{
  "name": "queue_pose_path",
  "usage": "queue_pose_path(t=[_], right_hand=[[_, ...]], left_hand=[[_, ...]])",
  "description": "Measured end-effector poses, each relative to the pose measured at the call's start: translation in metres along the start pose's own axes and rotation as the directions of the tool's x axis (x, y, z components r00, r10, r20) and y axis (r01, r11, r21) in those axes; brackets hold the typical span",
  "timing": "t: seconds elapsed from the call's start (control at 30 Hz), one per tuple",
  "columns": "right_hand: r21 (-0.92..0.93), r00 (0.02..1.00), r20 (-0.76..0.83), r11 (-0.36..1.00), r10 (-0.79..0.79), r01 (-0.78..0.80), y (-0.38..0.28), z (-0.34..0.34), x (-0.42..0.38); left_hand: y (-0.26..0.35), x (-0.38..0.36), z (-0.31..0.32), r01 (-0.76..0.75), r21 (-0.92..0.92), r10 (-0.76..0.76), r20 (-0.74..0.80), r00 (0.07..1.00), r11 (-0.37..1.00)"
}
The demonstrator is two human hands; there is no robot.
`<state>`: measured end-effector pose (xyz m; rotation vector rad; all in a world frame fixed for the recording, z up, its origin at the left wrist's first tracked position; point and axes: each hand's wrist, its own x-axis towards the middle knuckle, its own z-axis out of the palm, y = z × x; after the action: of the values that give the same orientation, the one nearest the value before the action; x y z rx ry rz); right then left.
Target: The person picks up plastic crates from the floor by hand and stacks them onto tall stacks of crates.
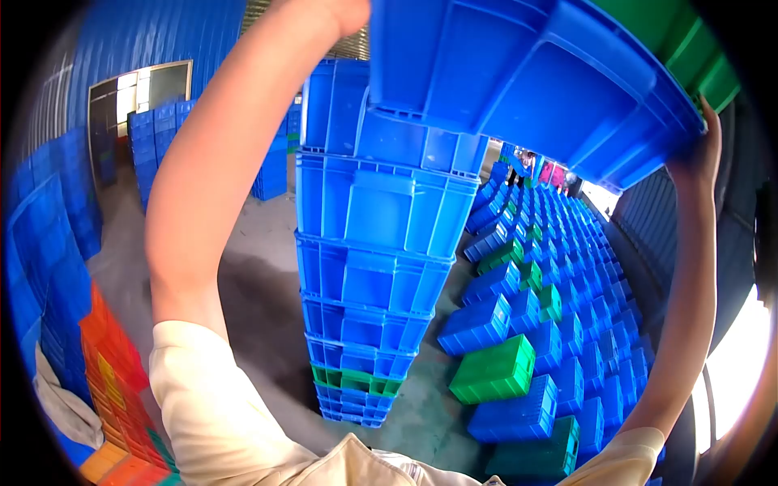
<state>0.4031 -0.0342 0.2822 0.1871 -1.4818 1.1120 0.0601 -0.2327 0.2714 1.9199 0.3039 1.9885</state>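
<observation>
Both my arms are raised in front of me. A large blue crate (519, 73) is held up between them, with a green crate (685, 36) above it at the top right. My right hand (707, 142) grips the blue crate's right end, its fingers reaching up beside the green crate. My left hand (348, 12) is at the top edge by the blue crate's left side, mostly out of view, its fingers hidden. Directly below and behind the raised crate stands a tall stack of blue crates (377, 211), with one green layer (356, 379) low down.
Rows of blue and green crates (494, 368) cover the floor at right. Orange and red crates (113, 364) and blue stacks (49, 267) stand at left. More blue crates (154, 142) are near a doorway. People (523, 166) are far back.
</observation>
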Motion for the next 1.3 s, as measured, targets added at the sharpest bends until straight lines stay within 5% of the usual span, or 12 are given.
queue_pose_path(t=[0.1, 0.2, 0.43, 0.57, 0.73, 0.83, 1.03, 1.07, 1.1, 1.23, 1.27, 1.3], right_hand=[[-0.019, 0.998, 0.037, 0.998, 0.057, -0.056, 0.035, 0.049, 0.018], [-0.037, 0.993, -0.111, 0.998, 0.040, -0.044, 0.067, 0.084, 0.049], [-0.166, 0.996, -0.078, 0.985, 0.031, -0.044, 0.083, 0.091, 0.093], [-0.348, 0.980, -0.185, 0.937, -0.072, 0.003, 0.120, 0.087, 0.097], [-0.710, 0.991, -0.080, 0.692, 0.106, -0.131, 0.166, 0.094, 0.074], [-0.768, 0.984, -0.080, 0.619, 0.158, -0.163, 0.205, 0.095, 0.070], [-0.691, 0.944, -0.105, 0.659, 0.313, -0.295, 0.252, 0.081, 0.097], [-0.678, 0.970, 0.000, 0.713, 0.245, -0.180, 0.270, 0.067, 0.106], [-0.641, 0.979, -0.165, 0.741, 0.120, -0.199, 0.261, 0.087, 0.085], [-0.525, 0.981, -0.052, 0.831, 0.186, -0.185, 0.274, 0.072, 0.099], [-0.590, 0.995, -0.019, 0.803, 0.096, -0.089, 0.280, 0.063, 0.100], [-0.641, 0.996, -0.082, 0.765, 0.014, -0.064, 0.275, 0.062, 0.081]], left_hand=[[-0.002, -0.012, -0.017, -0.151, 0.161, 0.177, -0.164, 0.971, 0.975], [0.009, -0.001, -0.064, -0.092, 0.243, 0.140, -0.187, 0.972, 0.966], [-0.009, 0.004, -0.108, -0.014, 0.447, 0.115, -0.200, 0.973, 0.895], [-0.016, 0.009, -0.137, 0.205, 0.507, -0.001, -0.374, 0.928, 0.837], [-0.044, 0.011, -0.195, 0.430, 0.723, -0.065, -0.474, 0.878, 0.541], [-0.074, 0.018, -0.225, 0.510, 0.633, -0.025, -0.612, 0.790, 0.582], [-0.121, 0.036, -0.270, 0.368, 0.639, 0.066, -0.549, 0.833, 0.675], [-0.127, 0.037, -0.280, 0.370, 0.641, 0.069, -0.552, 0.831, 0.673], [-0.125, 0.029, -0.256, 0.365, 0.619, 0.082, -0.573, 0.816, 0.695], [-0.140, 0.039, -0.296, 0.191, 0.747, 0.353, -0.503, 0.789, 0.637], [-0.141, 0.040, -0.320, 0.128, 0.808, 0.351, -0.385, 0.854, 0.576], [-0.145, 0.023, -0.310, 0.076, 0.954, 0.461, -0.208, 0.862, 0.289]])
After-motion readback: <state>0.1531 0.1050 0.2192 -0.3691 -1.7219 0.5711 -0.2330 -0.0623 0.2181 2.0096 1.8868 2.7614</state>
